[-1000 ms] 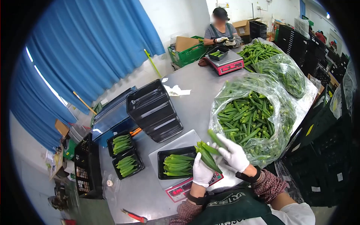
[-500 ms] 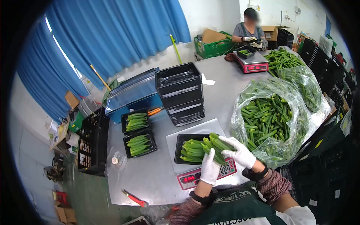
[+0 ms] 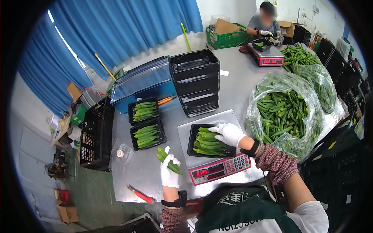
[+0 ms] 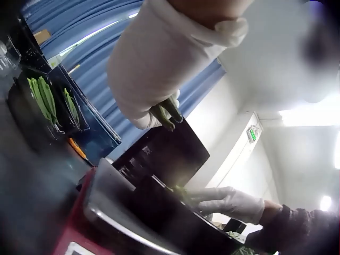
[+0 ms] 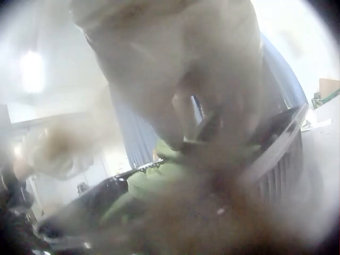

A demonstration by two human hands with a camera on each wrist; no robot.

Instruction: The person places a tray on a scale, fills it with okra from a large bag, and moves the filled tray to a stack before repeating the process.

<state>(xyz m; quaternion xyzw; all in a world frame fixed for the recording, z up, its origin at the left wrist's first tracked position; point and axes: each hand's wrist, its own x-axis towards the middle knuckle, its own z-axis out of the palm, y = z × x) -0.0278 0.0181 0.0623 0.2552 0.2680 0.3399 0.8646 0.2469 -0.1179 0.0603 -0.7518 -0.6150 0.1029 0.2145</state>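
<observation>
In the head view, a black tray [image 3: 191,149] of okra [image 3: 210,144] lies on the scale [image 3: 182,134], whose red display reads 0.145. The gloved right hand [image 3: 230,135] reaches over the tray's upper right part, its fingers on the okra there; the blurred right wrist view does not show clearly what they pinch. Left of the scale, the gloved left hand [image 3: 169,171] holds a couple of okra pods [image 3: 173,167] above the table. The left wrist view shows pod ends [image 4: 164,116] sticking out of the curled left hand [image 4: 154,69].
Two okra-filled trays [image 3: 146,136] lie at left, near a blue box [image 3: 145,85] and stacked black trays [image 3: 197,87]. An open plastic bag [image 3: 254,112] of okra stands at right. A red cutter [image 3: 142,195] lies near the front edge. Another person [image 3: 266,27] sits at the far side.
The left hand has moved left, away from the tray, with okra in it. The right hand has lowered its okra to the tray. The head view has shifted.
</observation>
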